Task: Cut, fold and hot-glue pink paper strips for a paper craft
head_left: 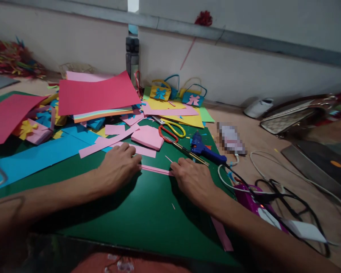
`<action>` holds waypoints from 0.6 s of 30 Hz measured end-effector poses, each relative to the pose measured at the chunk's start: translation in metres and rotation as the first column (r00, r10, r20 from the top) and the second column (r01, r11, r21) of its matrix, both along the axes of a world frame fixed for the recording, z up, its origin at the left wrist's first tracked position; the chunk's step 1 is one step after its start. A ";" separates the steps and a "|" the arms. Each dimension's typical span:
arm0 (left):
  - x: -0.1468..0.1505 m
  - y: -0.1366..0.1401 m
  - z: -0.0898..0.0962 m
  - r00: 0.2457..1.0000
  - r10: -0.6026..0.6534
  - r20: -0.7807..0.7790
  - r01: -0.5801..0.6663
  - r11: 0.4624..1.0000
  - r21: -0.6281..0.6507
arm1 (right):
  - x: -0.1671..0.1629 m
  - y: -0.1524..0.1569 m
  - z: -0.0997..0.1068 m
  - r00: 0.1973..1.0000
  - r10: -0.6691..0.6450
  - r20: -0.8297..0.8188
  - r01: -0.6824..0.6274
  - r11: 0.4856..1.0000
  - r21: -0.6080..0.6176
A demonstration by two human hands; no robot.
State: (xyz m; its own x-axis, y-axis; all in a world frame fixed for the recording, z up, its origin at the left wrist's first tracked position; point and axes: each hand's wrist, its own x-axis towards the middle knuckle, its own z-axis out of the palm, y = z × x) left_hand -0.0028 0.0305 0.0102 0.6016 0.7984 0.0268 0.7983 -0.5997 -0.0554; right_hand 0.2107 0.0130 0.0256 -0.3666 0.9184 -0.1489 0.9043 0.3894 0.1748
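Observation:
A narrow pink paper strip (155, 170) stretches between my two hands just above the green tabletop. My left hand (119, 167) pinches its left end, fingers closed. At the other end, the closed fingers of my right hand (191, 178) grip the strip. Beyond it sits a folded pink paper piece (148, 137), with flat pink strips around it. Red-handled scissors (168, 134) and yellow-handled scissors (174, 128) lie behind my hands. A blue glue gun (206, 149) rests on its side past my right hand.
Red paper sheets (98, 93) top a stack at the back left. Small paper handbags (160, 91) with bows stand behind. Blue paper (42, 155) covers the left side. A purple power strip (258, 206) and tangled cables lie right of the green table (125, 231).

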 end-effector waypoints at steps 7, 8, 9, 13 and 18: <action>0.014 -0.029 -0.028 0.979 -0.177 0.096 0.174 0.984 0.039 | -0.016 -0.018 -0.018 0.955 0.276 0.111 -0.296 0.912 0.283; 0.014 -0.031 -0.030 0.977 -0.186 0.103 0.183 0.982 0.037 | -0.018 -0.020 -0.021 0.946 0.306 0.111 -0.325 0.898 0.298; 0.014 -0.032 -0.032 0.976 -0.191 0.108 0.188 0.981 0.039 | -0.020 -0.021 -0.024 0.939 0.325 0.111 -0.344 0.889 0.301; 0.009 -0.034 -0.035 0.976 -0.180 0.120 0.172 0.982 0.077 | -0.018 -0.023 -0.031 0.925 0.360 0.120 -0.380 0.873 0.306; -0.005 -0.035 -0.034 0.992 -0.094 0.079 0.084 0.989 0.123 | -0.002 -0.026 -0.031 0.928 0.344 0.147 -0.373 0.863 0.340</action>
State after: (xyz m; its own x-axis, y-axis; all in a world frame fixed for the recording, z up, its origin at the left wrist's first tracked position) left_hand -0.0080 -0.0045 -0.0234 0.6614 0.7299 0.1726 0.7471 -0.6615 -0.0653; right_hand 0.2085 -0.0130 -0.0058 -0.6816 0.7218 0.1199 0.6917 0.5823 0.4272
